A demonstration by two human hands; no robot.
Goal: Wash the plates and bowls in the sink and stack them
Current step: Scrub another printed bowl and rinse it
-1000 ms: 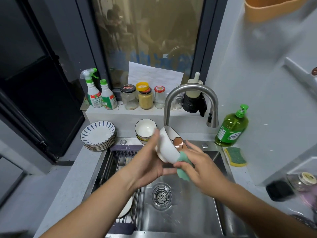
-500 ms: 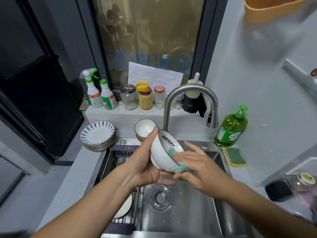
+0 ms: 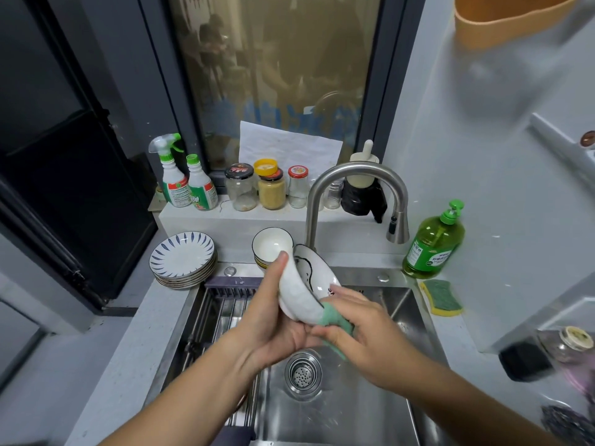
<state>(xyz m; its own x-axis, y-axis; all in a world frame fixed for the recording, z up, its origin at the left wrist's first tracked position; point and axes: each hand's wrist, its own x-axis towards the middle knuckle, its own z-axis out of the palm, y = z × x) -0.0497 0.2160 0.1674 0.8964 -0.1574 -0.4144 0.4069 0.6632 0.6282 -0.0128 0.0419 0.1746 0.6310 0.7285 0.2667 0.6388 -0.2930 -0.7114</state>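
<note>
Over the steel sink (image 3: 363, 410) my left hand (image 3: 273, 320) grips a white bowl (image 3: 301, 294) with a black drawing inside, tilted so its mouth faces up and right. My right hand (image 3: 363, 329) pinches a green sponge (image 3: 335, 320) against the bowl's lower rim. A stack of blue-patterned plates (image 3: 183, 257) sits on the counter at the back left. Stacked white bowls (image 3: 270, 244) stand behind the sink, beside the tap. Under the roll-up rack, a plate's edge shows at my left forearm.
The curved tap (image 3: 354, 175) arches over the sink's back. A green soap bottle (image 3: 433, 244) and a yellow-green sponge (image 3: 442, 297) lie at the right. Spray bottles (image 3: 183, 181) and jars (image 3: 270, 188) line the ledge. A roll-up rack (image 3: 222, 317) covers the sink's left part.
The bowl has turned in my left hand, the lettering now low by the sponge. My right hand has slid the sponge down to the bowl's lower rim.
</note>
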